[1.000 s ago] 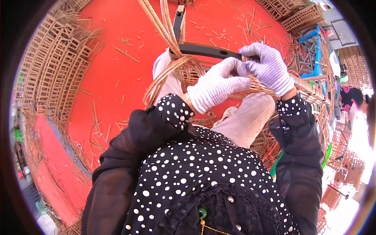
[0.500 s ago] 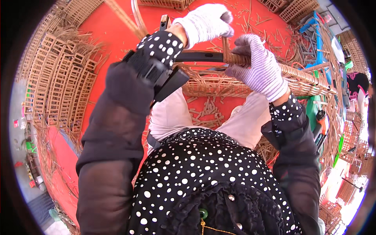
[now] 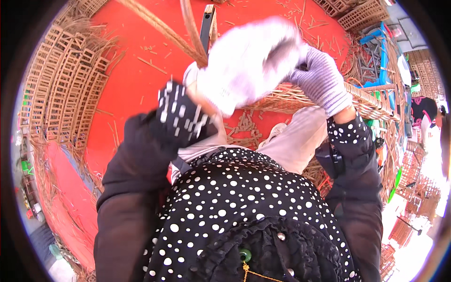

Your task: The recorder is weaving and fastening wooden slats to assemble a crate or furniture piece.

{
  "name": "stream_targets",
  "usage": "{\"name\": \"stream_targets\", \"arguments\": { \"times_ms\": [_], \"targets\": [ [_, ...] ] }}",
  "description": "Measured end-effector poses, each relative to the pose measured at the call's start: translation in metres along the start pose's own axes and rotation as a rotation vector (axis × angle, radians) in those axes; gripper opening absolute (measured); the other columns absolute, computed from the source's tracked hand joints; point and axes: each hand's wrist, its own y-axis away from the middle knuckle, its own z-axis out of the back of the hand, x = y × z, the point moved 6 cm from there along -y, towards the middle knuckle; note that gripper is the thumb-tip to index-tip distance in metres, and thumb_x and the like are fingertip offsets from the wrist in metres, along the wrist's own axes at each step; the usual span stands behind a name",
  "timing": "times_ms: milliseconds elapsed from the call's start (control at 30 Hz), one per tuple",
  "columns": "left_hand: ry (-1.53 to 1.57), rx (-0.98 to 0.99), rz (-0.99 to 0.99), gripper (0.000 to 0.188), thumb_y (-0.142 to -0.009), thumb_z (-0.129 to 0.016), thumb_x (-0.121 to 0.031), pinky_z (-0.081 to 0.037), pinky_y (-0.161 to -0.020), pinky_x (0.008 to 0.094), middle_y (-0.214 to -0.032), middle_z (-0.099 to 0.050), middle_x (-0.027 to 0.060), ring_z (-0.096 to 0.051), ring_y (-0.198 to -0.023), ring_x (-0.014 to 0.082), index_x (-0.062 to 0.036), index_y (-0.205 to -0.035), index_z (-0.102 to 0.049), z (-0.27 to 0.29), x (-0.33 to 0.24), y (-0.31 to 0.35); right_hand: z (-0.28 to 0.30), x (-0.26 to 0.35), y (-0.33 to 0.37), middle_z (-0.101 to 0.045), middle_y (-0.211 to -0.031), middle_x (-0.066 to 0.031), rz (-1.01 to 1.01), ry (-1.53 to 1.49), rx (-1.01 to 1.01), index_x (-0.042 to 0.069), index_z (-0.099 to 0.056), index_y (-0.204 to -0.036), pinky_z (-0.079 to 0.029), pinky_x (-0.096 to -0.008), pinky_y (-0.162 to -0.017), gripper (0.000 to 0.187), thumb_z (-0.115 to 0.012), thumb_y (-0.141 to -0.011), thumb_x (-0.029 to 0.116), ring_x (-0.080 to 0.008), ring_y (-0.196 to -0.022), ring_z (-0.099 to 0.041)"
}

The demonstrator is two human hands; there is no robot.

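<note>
My left hand [image 3: 249, 61], in a white knit glove, is smeared by motion in front of a wicker basket; its fingers cannot be made out. Brown weaving strips [image 3: 167, 33] run up and left from behind this hand. My right hand [image 3: 324, 80], in a striped glove, is closed close beside it, round the basket's wrapped handle bar, which my left hand now mostly hides. The woven brown basket [image 3: 371, 99] stands between and beyond my knees. A black metal upright [image 3: 206, 30] with a hole shows above my left hand.
Stacked wicker panels [image 3: 63, 89] stand at the left. Cut strip scraps [image 3: 246, 127] litter the red floor covering [image 3: 136, 47]. A blue frame [image 3: 383, 51], tangled strips and more woven pieces [image 3: 364, 14] lie to the right and far right. A person [image 3: 425, 113] is at the right edge.
My left hand has swung down and toward me, across the bar, covering it. The brown strips have shifted along with it. My right hand stays nearly in place, slightly lower.
</note>
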Motion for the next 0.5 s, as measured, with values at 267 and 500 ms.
{"name": "stream_targets", "arguments": {
  "times_ms": [267, 500],
  "targets": [
    [0.778, 0.014, 0.923, 0.048, -0.081, -0.061, -0.024, -0.04, -0.041, 0.0193, -0.067, -0.056, 0.0041, -0.051, -0.049, 0.0068, -0.0005, -0.119, -0.043, -0.05, 0.018, 0.087, -0.007, 0.003, -0.005, -0.062, -0.078, -0.0051, -0.001, -0.195, 0.091, 0.002, -0.063, -0.088, -0.048, -0.0245, -0.066, 0.026, -0.075, -0.066, 0.009, -0.0111, -0.071, -0.059],
    [0.806, 0.174, 1.17, 0.029, -0.081, -0.06, -0.029, -0.034, -0.033, 0.021, -0.052, -0.046, -0.0006, -0.042, -0.035, 0.0077, -0.0047, -0.094, -0.051, -0.053, 0.016, 0.069, -0.007, -0.005, -0.005, -0.062, -0.08, -0.0057, 0.062, -0.226, 0.094, 0.001, -0.062, -0.088, -0.048, -0.0252, -0.067, 0.024, -0.072, -0.067, 0.003, -0.0116, -0.072, -0.059]
  ]
}}
